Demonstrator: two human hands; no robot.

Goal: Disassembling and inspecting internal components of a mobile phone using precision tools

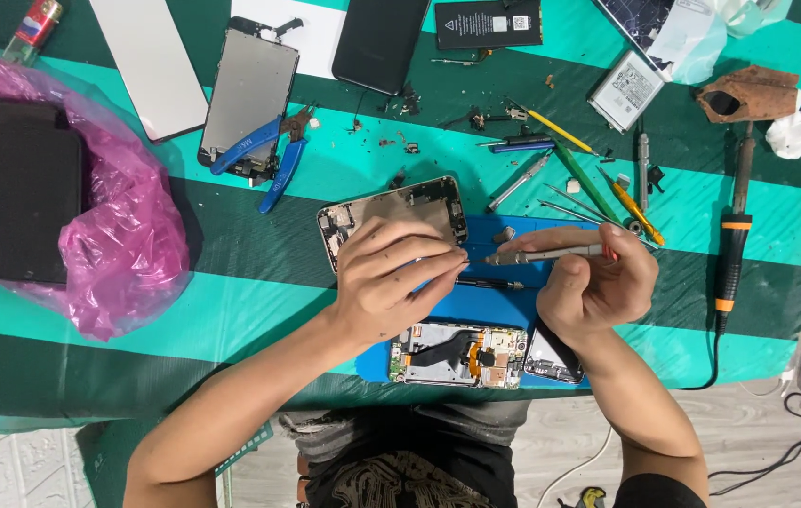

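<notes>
My left hand (391, 277) rests on an opened phone body (400, 207) that lies on a blue work mat (490, 306), its fingertips pinched together near the tip of a tool. My right hand (593, 282) grips a grey screwdriver (542, 254), whose tip points left toward my left fingertips. A phone frame with an exposed circuit board (457, 356) lies on the mat's near edge under my wrists. A dark phone part (551, 362) sits beside it.
Blue-handled pliers (273, 155) lie on a detached screen (250, 94). Several tweezers and screwdrivers (589, 179) lie at the right, next to a soldering iron (735, 249) and batteries (626, 89). A pink bag (128, 245) holds dark phones at the left.
</notes>
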